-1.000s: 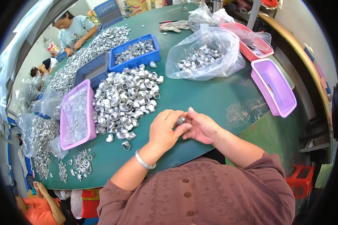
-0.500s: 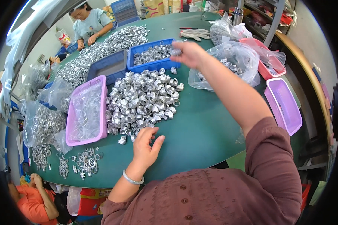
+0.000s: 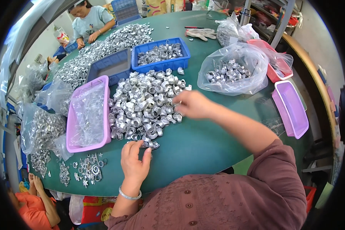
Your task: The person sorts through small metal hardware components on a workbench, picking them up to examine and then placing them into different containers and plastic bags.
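Nearest: left hand (image 3: 135, 163), bangle (image 3: 130, 197) on its wrist, at the near edge of the ring pile, thumb standing away from the fingers; a few loose rings (image 3: 153, 145) sit right at the fingertips, can't tell if its grip has any of them. Off to its left, small flat metal ornaments (image 3: 90, 168) on the green worktop (image 3: 188, 153). A bit farther, right hand (image 3: 195, 105) at the right edge of the main pile of silver-coloured rings (image 3: 145, 103), palm down, fingers bent; blurred, fingertips partly hidden, can't tell if its grip has closed on a ring. Pink-purple basket (image 3: 107, 115) with clear plastic inside stands just left of the pile. Step in hand looks like picking rings from the pile; next move would seem to call for a fingertip pinch on one ring, leaving neighbours alone. Behind the pile: blue tray (image 3: 161, 66) holding more rings, darker blue tray (image 3: 111, 65) beside it; to the right, clear bag (image 3: 253, 76) of rings, then red basket (image 3: 274, 73) partly behind it. Far off: pale gloves (image 3: 201, 33), large heap of metal pieces (image 3: 103, 48), co-worker (image 3: 92, 23) bent over it.
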Motion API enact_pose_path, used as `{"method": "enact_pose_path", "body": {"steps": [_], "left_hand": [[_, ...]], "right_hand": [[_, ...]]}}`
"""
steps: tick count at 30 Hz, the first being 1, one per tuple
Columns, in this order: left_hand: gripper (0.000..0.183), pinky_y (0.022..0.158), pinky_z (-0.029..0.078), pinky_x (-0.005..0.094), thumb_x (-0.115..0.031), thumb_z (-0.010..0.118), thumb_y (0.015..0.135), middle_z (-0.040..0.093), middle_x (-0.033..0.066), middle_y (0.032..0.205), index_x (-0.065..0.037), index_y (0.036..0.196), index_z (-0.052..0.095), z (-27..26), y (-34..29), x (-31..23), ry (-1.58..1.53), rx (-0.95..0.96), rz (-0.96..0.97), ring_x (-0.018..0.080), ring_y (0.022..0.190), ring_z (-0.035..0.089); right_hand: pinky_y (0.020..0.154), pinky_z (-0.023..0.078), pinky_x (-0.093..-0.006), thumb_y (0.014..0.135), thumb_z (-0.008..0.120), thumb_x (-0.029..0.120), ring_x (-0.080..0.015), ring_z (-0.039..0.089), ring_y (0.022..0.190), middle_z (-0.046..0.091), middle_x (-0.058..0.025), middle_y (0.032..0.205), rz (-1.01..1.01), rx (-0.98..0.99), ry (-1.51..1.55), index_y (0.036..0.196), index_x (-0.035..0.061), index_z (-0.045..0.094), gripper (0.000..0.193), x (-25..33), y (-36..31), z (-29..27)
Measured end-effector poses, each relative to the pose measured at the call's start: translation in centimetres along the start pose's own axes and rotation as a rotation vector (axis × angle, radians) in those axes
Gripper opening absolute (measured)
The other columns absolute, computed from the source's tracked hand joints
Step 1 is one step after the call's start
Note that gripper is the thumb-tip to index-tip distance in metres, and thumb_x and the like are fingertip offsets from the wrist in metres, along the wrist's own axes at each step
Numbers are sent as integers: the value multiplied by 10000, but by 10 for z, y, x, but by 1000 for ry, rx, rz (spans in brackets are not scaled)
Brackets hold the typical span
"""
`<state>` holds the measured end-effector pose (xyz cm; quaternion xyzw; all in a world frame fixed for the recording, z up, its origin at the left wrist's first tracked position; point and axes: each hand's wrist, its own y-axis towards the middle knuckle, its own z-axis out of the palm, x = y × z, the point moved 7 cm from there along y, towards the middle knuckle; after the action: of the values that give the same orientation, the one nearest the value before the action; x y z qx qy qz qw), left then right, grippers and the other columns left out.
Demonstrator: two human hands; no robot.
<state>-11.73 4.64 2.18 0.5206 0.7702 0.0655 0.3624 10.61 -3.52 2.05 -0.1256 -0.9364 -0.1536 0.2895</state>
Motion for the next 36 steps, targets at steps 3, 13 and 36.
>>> {"method": "enact_pose_path", "body": {"steps": [3,13,36], "left_hand": [[377,730,428,364,-190,676,690,505,141,950,-7,997,558,9,-7,-2,115,122,-4,299,841,513],[476,672,437,339,-77,694,648,497,132,938,-9,1079,502,24,-16,11,-77,263,-103,290,797,520],[309,597,434,295,-52,684,653,518,101,830,-10,923,541,29,-19,10,-185,192,-21,227,691,522]], "right_hand": [[805,418,-404,652,689,209,-330,483,938,492,-160,1059,-204,-117,-201,1060,95,548,447,39,-26,28],[777,391,-396,614,685,167,-296,438,895,429,-92,1124,-222,-136,-341,962,155,601,359,53,-28,48],[620,476,-393,721,593,126,-298,578,737,530,-111,859,-27,-108,-345,907,82,558,195,45,13,51]]}}
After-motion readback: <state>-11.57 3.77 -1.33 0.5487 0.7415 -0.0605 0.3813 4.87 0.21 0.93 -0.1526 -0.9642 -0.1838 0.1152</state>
